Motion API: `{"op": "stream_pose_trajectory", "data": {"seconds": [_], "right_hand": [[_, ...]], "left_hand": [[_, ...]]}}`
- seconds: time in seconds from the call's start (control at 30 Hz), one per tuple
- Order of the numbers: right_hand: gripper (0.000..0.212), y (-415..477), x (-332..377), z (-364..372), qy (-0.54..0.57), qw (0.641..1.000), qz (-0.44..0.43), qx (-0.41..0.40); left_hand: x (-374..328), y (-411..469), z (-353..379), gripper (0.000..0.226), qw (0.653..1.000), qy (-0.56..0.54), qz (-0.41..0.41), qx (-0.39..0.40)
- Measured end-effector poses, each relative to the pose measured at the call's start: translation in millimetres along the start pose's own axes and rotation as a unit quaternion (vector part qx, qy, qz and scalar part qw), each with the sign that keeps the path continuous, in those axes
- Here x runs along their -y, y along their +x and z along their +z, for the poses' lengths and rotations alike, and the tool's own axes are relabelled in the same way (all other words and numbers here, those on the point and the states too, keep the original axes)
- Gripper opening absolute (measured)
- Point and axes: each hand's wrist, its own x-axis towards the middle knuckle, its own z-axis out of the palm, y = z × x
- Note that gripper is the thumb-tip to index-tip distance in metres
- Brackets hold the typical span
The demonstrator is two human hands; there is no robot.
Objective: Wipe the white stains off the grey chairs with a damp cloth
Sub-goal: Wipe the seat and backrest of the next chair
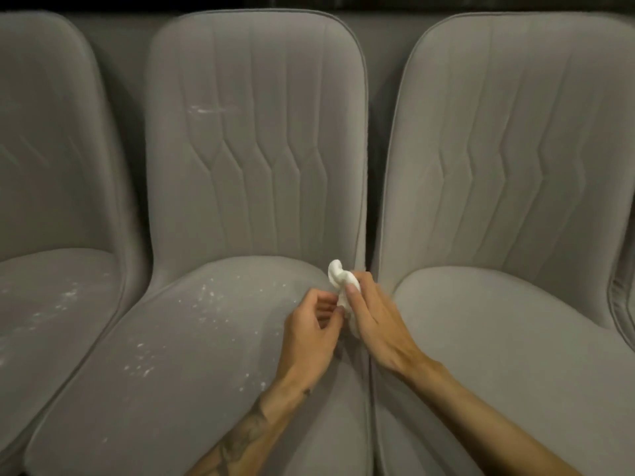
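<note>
Three grey upholstered chairs stand side by side. The middle chair [254, 159] has white specks scattered over its seat [206, 304] and a white smear on its backrest [206, 109]. The left chair [51, 166] also carries white specks on its seat [65, 297]. The right chair [508, 166] looks free of stains. My right hand [374, 317] grips a crumpled white cloth [338, 274] above the right rear edge of the middle seat. My left hand [311, 333] is right beside it, fingers curled and touching the cloth's lower part.
The chairs sit tight against each other, with a narrow dark gap [371, 235] between the middle and right ones. A dark band [309, 1] runs behind the backrests. A sliver of another chair shows at the far right edge [623, 297].
</note>
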Motion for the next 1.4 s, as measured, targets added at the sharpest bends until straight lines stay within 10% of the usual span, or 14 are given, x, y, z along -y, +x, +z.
{"op": "stream_pose_trajectory", "data": {"seconds": [0.47,0.87,1.13,1.4], "right_hand": [[0.011,-43,61,44,-0.001,0.989,0.117,-0.086],[0.01,-26,25,9,-0.241,0.954,-0.024,-0.179],[0.02,-31,2,23,-0.376,0.922,0.051,-0.082],[0.02,-21,4,40,-0.314,0.949,-0.009,-0.011]], "left_hand": [[-3,-38,-108,0.024,0.903,0.322,0.27,0.085],[-7,-18,-100,0.032,0.803,0.469,0.337,0.148],[9,-11,-87,0.022,0.804,0.492,0.273,0.19],[18,-9,-87,0.017,0.903,0.35,0.168,0.182]]}}
